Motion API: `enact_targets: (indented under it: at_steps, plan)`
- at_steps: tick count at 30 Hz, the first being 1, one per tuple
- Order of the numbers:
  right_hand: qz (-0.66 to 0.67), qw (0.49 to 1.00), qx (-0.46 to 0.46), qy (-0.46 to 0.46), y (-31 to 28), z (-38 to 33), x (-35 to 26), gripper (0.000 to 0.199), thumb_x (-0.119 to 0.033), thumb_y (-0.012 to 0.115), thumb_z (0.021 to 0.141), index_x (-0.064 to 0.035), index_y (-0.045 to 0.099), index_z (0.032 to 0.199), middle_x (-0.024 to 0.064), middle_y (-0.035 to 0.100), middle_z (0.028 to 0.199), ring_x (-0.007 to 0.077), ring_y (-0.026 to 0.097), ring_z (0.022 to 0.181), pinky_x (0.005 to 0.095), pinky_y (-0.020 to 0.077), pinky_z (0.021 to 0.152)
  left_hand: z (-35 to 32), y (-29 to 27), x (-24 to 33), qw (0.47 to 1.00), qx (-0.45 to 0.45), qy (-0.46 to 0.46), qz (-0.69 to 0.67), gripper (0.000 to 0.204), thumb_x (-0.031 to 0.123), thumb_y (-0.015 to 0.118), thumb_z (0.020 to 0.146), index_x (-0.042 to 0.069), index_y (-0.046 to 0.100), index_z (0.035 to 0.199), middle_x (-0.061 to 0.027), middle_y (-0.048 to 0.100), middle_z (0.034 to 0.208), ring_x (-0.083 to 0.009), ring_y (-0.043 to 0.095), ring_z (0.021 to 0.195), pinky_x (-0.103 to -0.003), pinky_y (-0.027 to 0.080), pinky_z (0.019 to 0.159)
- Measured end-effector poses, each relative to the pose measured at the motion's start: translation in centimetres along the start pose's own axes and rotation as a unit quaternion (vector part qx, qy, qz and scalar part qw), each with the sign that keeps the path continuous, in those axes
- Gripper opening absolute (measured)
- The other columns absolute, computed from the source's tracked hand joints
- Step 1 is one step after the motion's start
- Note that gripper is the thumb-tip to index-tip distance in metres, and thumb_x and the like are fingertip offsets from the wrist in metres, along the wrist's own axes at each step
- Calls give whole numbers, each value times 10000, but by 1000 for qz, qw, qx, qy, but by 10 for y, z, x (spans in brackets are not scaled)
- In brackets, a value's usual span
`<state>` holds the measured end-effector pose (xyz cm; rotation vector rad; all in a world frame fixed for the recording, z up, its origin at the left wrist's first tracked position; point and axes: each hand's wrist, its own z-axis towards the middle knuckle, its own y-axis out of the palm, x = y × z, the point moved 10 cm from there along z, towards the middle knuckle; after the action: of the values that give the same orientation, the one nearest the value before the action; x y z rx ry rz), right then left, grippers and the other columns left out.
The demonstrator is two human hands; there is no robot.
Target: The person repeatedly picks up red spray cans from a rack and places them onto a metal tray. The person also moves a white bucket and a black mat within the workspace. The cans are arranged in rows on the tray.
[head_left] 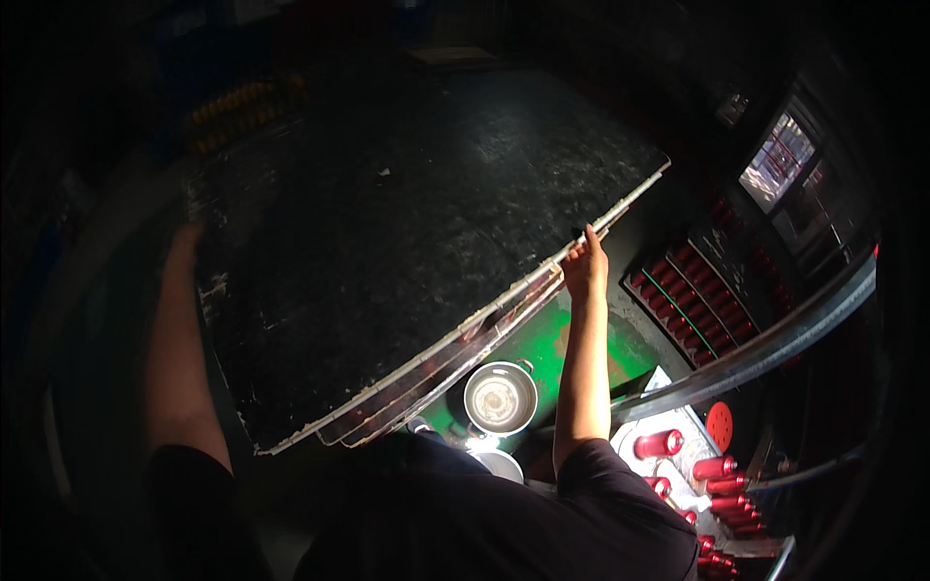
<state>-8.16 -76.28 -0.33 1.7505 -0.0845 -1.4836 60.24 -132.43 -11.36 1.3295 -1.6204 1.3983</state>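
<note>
A large, dark, scuffed board (pixel 387 223) with a worn pale edge spreads out in front of me. My right hand (pixel 586 263) is closed on its right-hand edge, fingers wrapped over the pale strip. At the board's left side is my left hand (pixel 191 235), dim in shadow; its fingers are lost in the dark, so I cannot make out its grip. Below the near right edge, a layered frame (pixel 436 387) shows, with reddish things inside that are too dim to name.
On the green floor (pixel 620 353) below stands a round metal pot (pixel 500 399). Red bottles (pixel 659 443) stand and lie on a bright surface at lower right. Farther back are crates of red bottles (pixel 693 300). A curved metal rail (pixel 775 339) crosses at right.
</note>
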Motion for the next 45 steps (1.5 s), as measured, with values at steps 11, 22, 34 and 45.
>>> enact_targets:
  at_steps: [11,22,34,45]
  plan:
    - [-123,987,99,-13,-9,16,-76,559,-333,607,934,56,576,1334,172,580,1386,304,572,1232,419,431,1071,-127,17,76,994,73,-46,63,482,400,715,760,82,742,1121,-158,707,1177,-324,671,1126,-399,529,947]
    - [-165,967,129,-143,2,77,-90,467,-245,620,911,95,620,1231,194,612,1281,311,584,1146,426,435,1042,-137,-20,61,992,78,-97,11,397,377,728,837,41,738,1048,-156,710,1101,-305,693,1001,-449,550,778]
    - [-232,936,100,-244,14,127,-109,412,-204,630,878,104,656,1149,223,640,1177,328,611,1059,436,472,986,-147,-29,72,981,183,-51,-51,414,334,771,782,-15,745,1002,-174,728,1060,-305,696,968,-410,525,821]
    - [-279,889,110,-345,17,137,-117,363,-167,639,847,112,688,1075,249,665,1083,343,635,980,446,506,935,-165,-20,89,979,189,1,-76,413,303,773,775,-43,737,997,-204,718,1059,-300,685,1000,-388,512,846]
